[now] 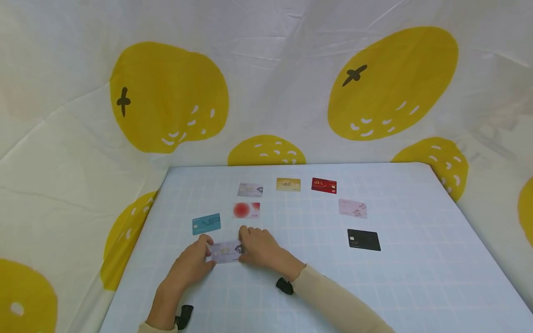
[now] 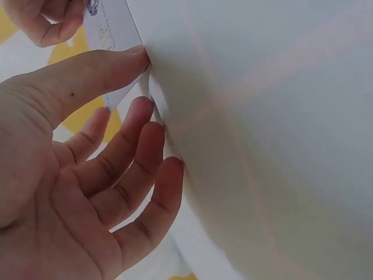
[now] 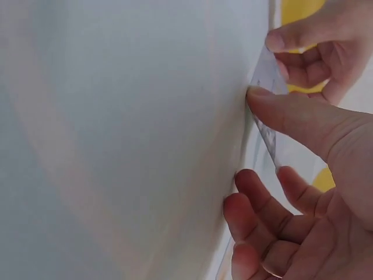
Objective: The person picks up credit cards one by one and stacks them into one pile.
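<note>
A pale lilac VIP card [image 1: 226, 252] lies between my two hands near the front left of the table. My left hand [image 1: 191, 263] grips its left end, thumb at the near edge and index finger at the far edge. Its right end is pinched the same way by my right hand [image 1: 262, 249]. In the right wrist view the card [image 3: 268, 73] appears tilted, its near edge under the thumb. Just beyond the hands lie a teal VIP card [image 1: 206, 224] and a white card with red circles [image 1: 246, 210].
Farther back are another pale lilac card [image 1: 250, 190], a gold card [image 1: 288, 184] and a red VIP card [image 1: 324, 185]. Toward the right lie a pink card [image 1: 353, 208] and a black VIP card [image 1: 364, 240]. A fruit-patterned curtain [image 1: 275, 92] borders the white table [image 1: 416, 286].
</note>
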### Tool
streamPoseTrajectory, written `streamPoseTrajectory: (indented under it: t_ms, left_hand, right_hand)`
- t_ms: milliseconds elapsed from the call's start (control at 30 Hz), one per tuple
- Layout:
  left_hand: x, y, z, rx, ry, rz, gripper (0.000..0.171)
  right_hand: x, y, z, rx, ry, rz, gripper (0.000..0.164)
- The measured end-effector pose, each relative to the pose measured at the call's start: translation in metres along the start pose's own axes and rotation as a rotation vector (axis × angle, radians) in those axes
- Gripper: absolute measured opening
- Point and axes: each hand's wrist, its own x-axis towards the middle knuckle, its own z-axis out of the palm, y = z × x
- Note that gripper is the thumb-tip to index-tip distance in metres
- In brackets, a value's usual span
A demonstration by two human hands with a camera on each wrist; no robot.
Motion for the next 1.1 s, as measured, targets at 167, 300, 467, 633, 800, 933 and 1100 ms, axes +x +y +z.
streamPoseTrajectory:
  t_ms: [167,300,467,633,800,933,1100]
  left_hand:
    - [-0.002,-0.001,0.001,-0.052,-0.018,-0.017,0.047]
    - [-0.003,-0.002,0.002,-0.078,-0.023,-0.024,0.046]
    - [-0.003,-0.002,0.002,-0.100,-0.038,-0.041,0.041]
    - [-0.004,0.001,0.002,-0.139,-0.034,-0.044,0.038]
    - [-0.004,0.002,0.002,-0.178,-0.021,-0.038,0.038]
    - [-0.004,0.004,0.002,-0.190,-0.014,-0.037,0.039]
    - [-0.003,0.008,0.002,-0.207,0.024,-0.017,0.039]
  right_hand:
    - [-0.001,0.001,0.000,0.142,-0.019,0.015,0.037]
    - [-0.003,0.002,-0.001,0.254,-0.024,0.029,0.028]
    - [-0.005,0.002,-0.003,0.354,-0.036,0.062,0.025]
    - [-0.007,0.005,-0.001,0.400,-0.029,0.066,0.026]
    - [-0.008,0.007,0.001,0.440,-0.009,0.063,0.027]
    - [-0.010,0.009,0.001,0.485,0.010,0.075,0.027]
    - [-0.011,0.014,-0.003,0.527,0.047,0.094,0.028]
